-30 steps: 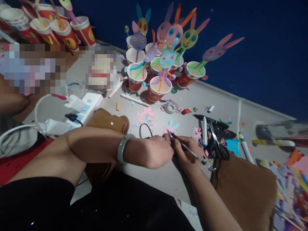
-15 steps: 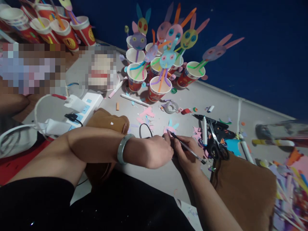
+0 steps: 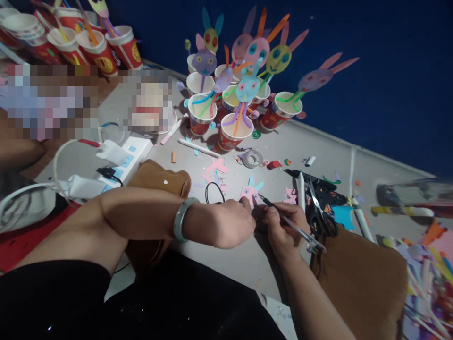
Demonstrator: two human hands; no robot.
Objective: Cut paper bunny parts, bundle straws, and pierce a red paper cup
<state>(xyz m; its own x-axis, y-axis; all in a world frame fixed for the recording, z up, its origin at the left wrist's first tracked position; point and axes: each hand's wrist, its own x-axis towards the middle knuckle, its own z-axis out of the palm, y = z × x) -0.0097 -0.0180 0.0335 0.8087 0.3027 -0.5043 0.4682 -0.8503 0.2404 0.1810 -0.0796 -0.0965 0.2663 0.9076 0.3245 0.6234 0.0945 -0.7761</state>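
Observation:
A small pink paper rabbit face point(image 3: 249, 192) with blue ears and dark eye marks lies flat on the grey table. My left hand point(image 3: 230, 224), a pale green bangle above its wrist, has its fingers curled and the tips pressing the lower edge of the face. Part of the paper is hidden under them. In my right hand point(image 3: 287, 226) is a clear pen point(image 3: 293, 225) with a dark tip, gripped between thumb and fingers. The pen's tip hovers by the right side of the face; whether it touches the paper I cannot tell.
Red paper cups point(image 3: 236, 132) holding paper rabbit heads stand at the back. Scissors point(image 3: 318, 208), markers and a roll of clear tape point(image 3: 252, 159) lie around my hands among paper scraps. A power strip point(image 3: 132, 153) is at left, a brown pouch point(image 3: 361, 274) at right.
My right hand and the pen have shifted right, off the middle of the pink face, uncovering more of it. My left hand stays on the paper.

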